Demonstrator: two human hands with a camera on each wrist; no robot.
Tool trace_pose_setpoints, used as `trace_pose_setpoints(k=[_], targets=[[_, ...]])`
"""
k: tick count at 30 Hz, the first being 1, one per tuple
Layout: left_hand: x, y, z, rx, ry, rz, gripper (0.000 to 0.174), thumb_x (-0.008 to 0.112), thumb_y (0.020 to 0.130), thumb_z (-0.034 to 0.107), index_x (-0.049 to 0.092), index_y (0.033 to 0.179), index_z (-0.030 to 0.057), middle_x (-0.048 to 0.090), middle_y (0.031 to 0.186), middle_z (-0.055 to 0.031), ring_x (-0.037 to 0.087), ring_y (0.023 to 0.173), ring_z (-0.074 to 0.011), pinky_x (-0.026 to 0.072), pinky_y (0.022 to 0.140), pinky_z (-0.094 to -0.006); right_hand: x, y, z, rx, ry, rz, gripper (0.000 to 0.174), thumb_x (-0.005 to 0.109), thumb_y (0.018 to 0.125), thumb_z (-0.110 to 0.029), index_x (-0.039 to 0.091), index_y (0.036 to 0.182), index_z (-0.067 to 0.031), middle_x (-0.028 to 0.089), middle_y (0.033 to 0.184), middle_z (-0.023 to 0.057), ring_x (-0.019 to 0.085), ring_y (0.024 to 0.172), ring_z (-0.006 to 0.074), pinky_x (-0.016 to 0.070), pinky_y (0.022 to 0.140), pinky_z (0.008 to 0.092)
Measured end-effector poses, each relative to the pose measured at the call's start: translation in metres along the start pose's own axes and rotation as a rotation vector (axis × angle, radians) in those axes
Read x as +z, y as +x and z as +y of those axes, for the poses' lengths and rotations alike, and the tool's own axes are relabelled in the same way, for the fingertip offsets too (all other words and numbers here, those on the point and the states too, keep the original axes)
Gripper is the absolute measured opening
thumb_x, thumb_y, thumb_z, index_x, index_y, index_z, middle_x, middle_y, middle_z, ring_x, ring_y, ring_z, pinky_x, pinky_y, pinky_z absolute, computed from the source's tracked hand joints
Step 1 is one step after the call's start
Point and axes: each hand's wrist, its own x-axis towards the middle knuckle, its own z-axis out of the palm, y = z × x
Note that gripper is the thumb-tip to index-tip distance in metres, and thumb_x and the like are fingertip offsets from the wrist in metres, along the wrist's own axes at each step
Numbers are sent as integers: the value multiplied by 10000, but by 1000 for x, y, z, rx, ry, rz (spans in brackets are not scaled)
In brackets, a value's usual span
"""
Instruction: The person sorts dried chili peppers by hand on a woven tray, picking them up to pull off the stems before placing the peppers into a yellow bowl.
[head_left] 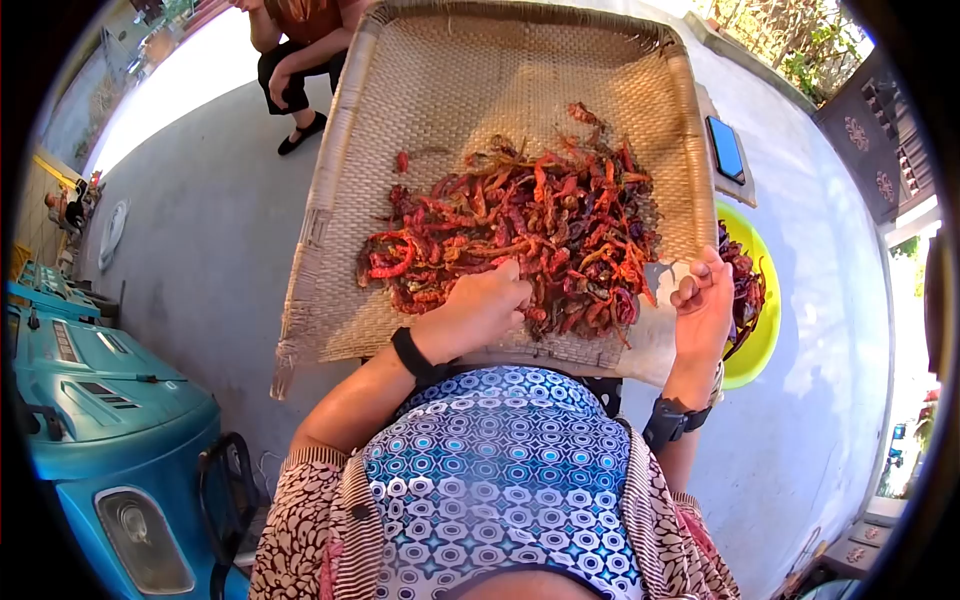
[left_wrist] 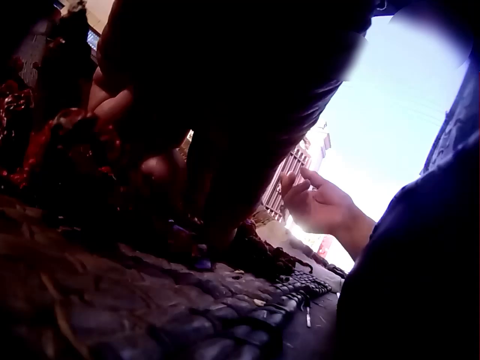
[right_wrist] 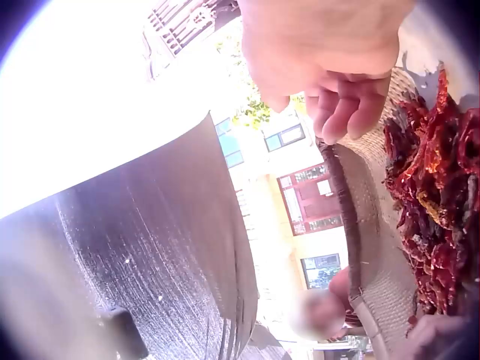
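Note:
Dried red peppers (head_left: 520, 220) lie heaped on a woven tray (head_left: 450, 80). My left hand (head_left: 478, 308) is at the near edge of the heap, its fingers bent down among the peppers. In the left wrist view the left fingers (left_wrist: 161, 169) are dark beside the peppers (left_wrist: 75, 150); whether they pinch one is hidden. Raised by the tray's right rim, my right hand (head_left: 703, 300) has its palm turned up and its fingers loosely bent. The right wrist view shows that hand (right_wrist: 326, 60) above the rim, with nothing visible in its fingers.
A yellow-green bowl (head_left: 765, 330) with darker peppers stands to the right, below a phone (head_left: 726, 150) on a board. Someone sits beyond the tray's far left corner, one shoe (head_left: 302, 134) on the concrete floor. A teal vehicle (head_left: 110, 400) and a metal chair (head_left: 235, 500) are at the left.

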Motion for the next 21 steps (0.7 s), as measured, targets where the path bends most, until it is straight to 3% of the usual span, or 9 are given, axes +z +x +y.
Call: trace_pose_setpoints(k=[1, 5, 9, 10, 13, 16, 18, 20, 21], targets=[[1, 1, 0, 11, -5, 32, 152, 682, 834, 234, 611, 892, 112, 516, 955, -88, 620, 875, -289, 510, 704, -435, 2, -4, 2, -31, -120, -26, 315, 508, 1018, -353, 604, 1142, -80, 616, 851, -5, 508, 569, 103, 443, 524, 242], [-8, 2, 10, 70, -95, 128, 157, 644, 875, 263, 618, 904, 111, 548, 939, -82, 624, 851, -285, 512, 704, -424, 34, -28, 17, 233, -627, -529, 221, 643, 931, -101, 610, 1143, -49, 637, 833, 26, 588, 643, 67, 473, 564, 231], [-13, 3, 13, 75, -175, 78, 144, 631, 893, 242, 632, 942, 107, 580, 920, -84, 631, 869, -283, 512, 738, -405, 64, -39, 34, 111, -878, -730, 188, 675, 903, -95, 627, 1068, -17, 662, 840, 41, 588, 675, 82, 488, 608, 257], [-18, 2, 15, 50, -193, 74, 145, 635, 892, 236, 633, 955, 105, 584, 917, -86, 632, 877, -282, 512, 746, -400, 67, -38, 32, 185, -793, -716, 167, 675, 899, -88, 624, 1035, -4, 667, 837, 47, 588, 668, 88, 483, 605, 258], [-24, 1, 7, -12, -206, 123, 161, 638, 888, 208, 628, 1007, 100, 586, 941, -93, 632, 895, -286, 512, 769, -393, 53, -32, 44, 101, -883, -698, 141, 665, 914, -93, 624, 1025, -16, 660, 818, 33, 591, 661, 81, 477, 595, 248], [-28, 9, -10, -64, -110, 239, 196, 628, 888, 173, 610, 1071, 105, 574, 972, -102, 628, 893, -298, 513, 773, -401, 34, -18, 36, 175, -666, -473, 147, 654, 933, -134, 623, 1036, -34, 642, 800, 18, 577, 643, 69, 469, 582, 230], [-29, 17, -23, -49, 0, 325, 276, 604, 889, 113, 589, 1164, 128, 545, 990, -118, 624, 844, -330, 523, 724, -424, 24, -12, 17, 92, -502, -228, 158, 638, 956, -180, 622, 1062, -63, 609, 777, -7, 540, 619, 54, 449, 556, 214], [-26, 32, -35, -54, 81, 374, 310, 593, 885, 89, 587, 1190, 138, 529, 971, -125, 621, 812, -346, 523, 682, -434, -4, 7, 13, -10, -189, -12, 195, 618, 974, -231, 616, 1086, -71, 604, 794, -8, 526, 610, 63, 436, 538, 213], [-24, 38, -42, -55, 121, 399, 328, 588, 882, 76, 586, 1204, 143, 522, 962, -129, 620, 797, -353, 524, 661, -439, -13, 12, 3, 26, 72, 56, 231, 601, 986, -277, 616, 1109, -82, 595, 803, -19, 527, 627, 75, 434, 543, 221]])
